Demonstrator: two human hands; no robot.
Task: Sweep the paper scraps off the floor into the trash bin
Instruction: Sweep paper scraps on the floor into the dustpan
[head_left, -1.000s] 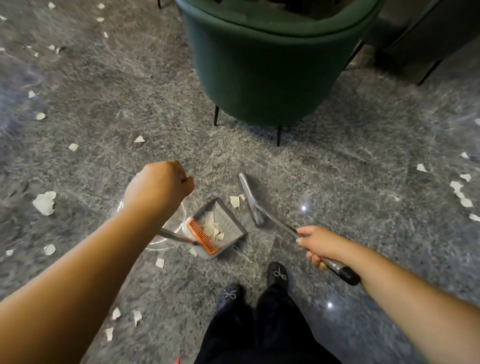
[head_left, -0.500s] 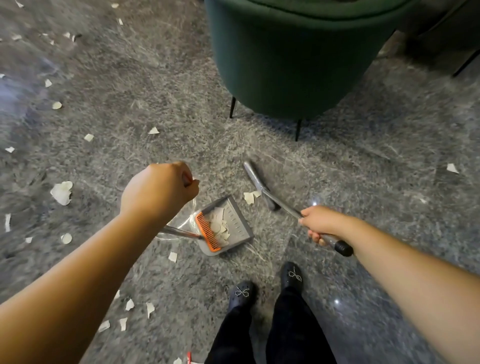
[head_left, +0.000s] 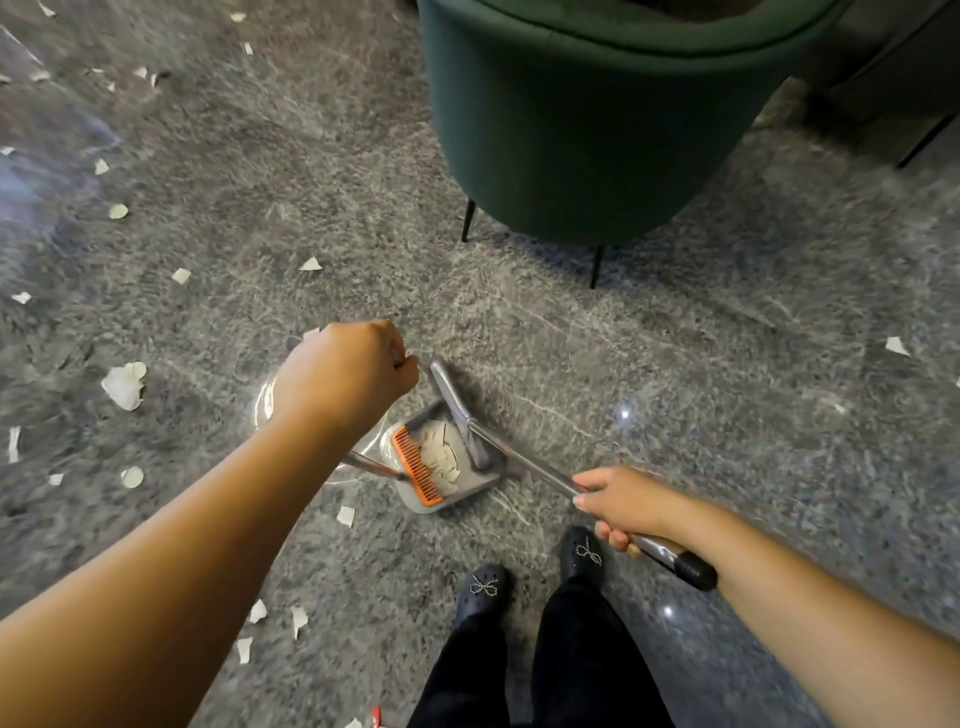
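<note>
My left hand (head_left: 345, 376) grips the dustpan (head_left: 447, 475) handle, my right hand (head_left: 621, 504) grips the broom (head_left: 462, 415), some paper scraps (head_left: 439, 457) lie inside, but many scraps (head_left: 123, 384) remain on the floor (head_left: 727, 364), no bin visible.

floor (head_left: 675, 364): glossy stone | broom handle (head_left: 524, 462): shiny metal | armchair (head_left: 571, 130): matt cloth

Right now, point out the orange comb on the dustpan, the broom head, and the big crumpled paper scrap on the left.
orange comb (head_left: 418, 464), head view, middle of its teeth.
broom head (head_left: 458, 410), head view, midway along the grey bar.
crumpled paper scrap (head_left: 124, 385), head view, its centre.
</note>
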